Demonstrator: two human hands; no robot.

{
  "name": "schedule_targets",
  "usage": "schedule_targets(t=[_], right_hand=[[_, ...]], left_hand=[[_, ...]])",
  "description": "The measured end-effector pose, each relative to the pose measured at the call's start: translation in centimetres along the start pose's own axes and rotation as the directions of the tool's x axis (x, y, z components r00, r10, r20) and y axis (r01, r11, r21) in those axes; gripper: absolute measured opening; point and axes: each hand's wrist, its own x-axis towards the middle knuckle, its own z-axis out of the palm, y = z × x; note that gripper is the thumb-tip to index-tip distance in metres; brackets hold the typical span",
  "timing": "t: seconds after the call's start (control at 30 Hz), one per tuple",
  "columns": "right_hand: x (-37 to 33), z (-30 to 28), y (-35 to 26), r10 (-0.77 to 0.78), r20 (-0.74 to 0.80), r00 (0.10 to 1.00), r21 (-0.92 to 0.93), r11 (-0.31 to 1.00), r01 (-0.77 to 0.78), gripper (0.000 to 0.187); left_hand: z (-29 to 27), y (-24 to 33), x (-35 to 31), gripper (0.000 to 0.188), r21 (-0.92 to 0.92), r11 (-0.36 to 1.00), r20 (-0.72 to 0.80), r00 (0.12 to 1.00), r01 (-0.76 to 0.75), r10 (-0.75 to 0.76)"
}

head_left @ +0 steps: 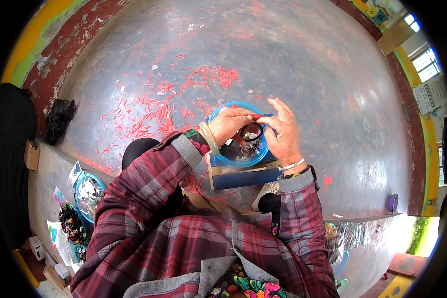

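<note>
My left hand (pixel 228 124), with a pale bangle at its wrist, is closed in a pinch over a blue basin (pixel 244 163). My right hand (pixel 284 133) meets it there, thumb and forefinger bent in and the other fingers raised. A black ring-shaped band (pixel 252 139) hangs between the two hands at the fingertips. A small red strip (pixel 257 117) shows where the fingertips meet. Which fingers grip which piece is partly hidden. Dark small pieces (pixel 241 150) lie inside the basin, which rests on a blue wooden stool (pixel 246 180).
Many red strips (pixel 149 116) litter the grey floor ahead and left. A black plastic bag (pixel 60 119) lies by the left wall. At my left are a filled blue basket (pixel 89 196) and a dark bundle (pixel 72 223). Clear packets (pixel 355 233) and a purple bucket (pixel 393 203) are at right.
</note>
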Motion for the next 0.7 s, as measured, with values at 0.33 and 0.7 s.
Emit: schedule_targets(t=[0.33,0.7], right_hand=[[-0.5,0.3,0.6,0.030,0.131,0.991,0.083,0.996,-0.042,0.027],[-0.6,0.3,0.4,0.530,0.317,0.787,0.749,0.369,-0.551,0.031]], left_hand=[[-0.2,-0.7,0.2,0.035,0.000,0.999,0.033,0.999,-0.039,0.039],[-0.4,-0.5,0.4,0.032,-0.394,0.918,-0.033,0.999,-0.034,0.023]])
